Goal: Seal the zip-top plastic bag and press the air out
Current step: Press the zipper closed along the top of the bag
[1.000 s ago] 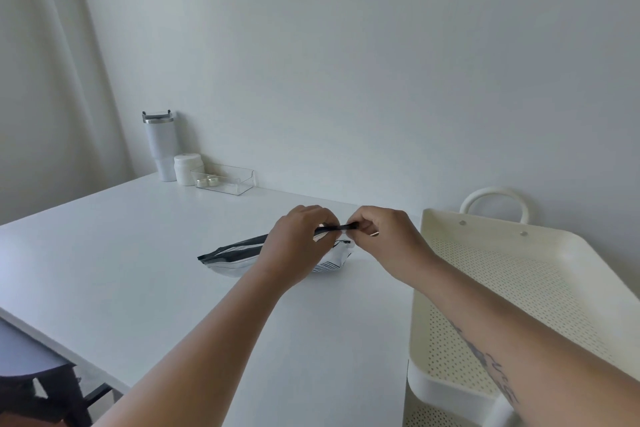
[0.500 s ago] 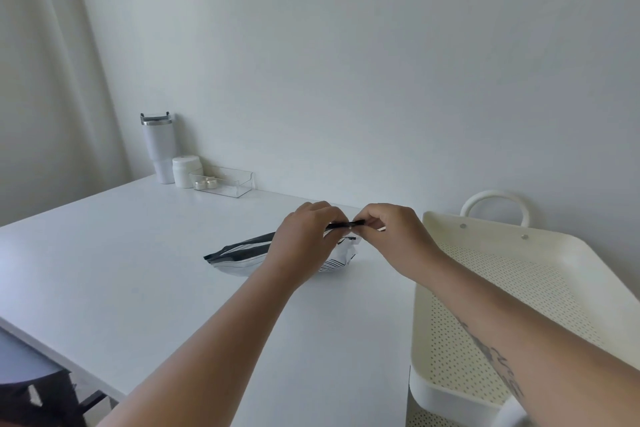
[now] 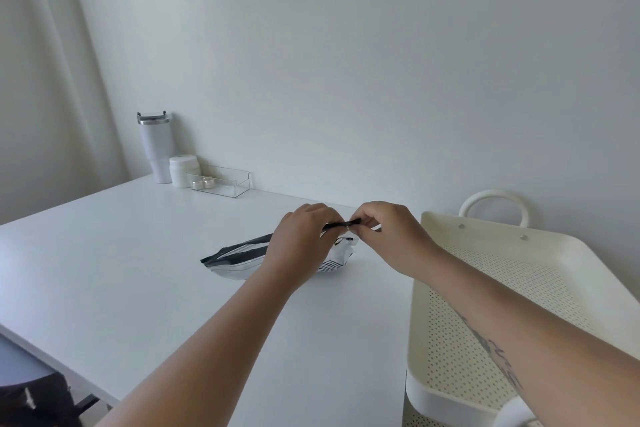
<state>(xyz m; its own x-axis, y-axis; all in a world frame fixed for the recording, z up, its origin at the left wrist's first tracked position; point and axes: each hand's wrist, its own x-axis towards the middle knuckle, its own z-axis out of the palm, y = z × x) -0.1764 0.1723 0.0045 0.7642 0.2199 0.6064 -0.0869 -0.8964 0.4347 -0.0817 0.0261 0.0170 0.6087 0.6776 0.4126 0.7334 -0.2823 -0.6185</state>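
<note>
Two hands meet over one zip-top bag [image 3: 239,262] lying on the white table [image 3: 121,253]. Left hand [image 3: 298,243] and right hand [image 3: 391,236] both pinch its black zip strip [image 3: 334,225], fingertips nearly touching. Its long axis runs left to right, the right end lifted. One tumbler [image 3: 156,149], one white jar [image 3: 183,170], one clear tray [image 3: 225,180] stand well apart by the wall; one perforated cream tray [image 3: 485,288] sits right.

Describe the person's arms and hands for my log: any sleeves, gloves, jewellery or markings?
Both forearms are bare, with no sleeves in view. The left hand and right hand wear no gloves, and no rings or watch show. The right forearm carries a dark tattoo running lengthwise along it; its design is too blurred to read.
</note>
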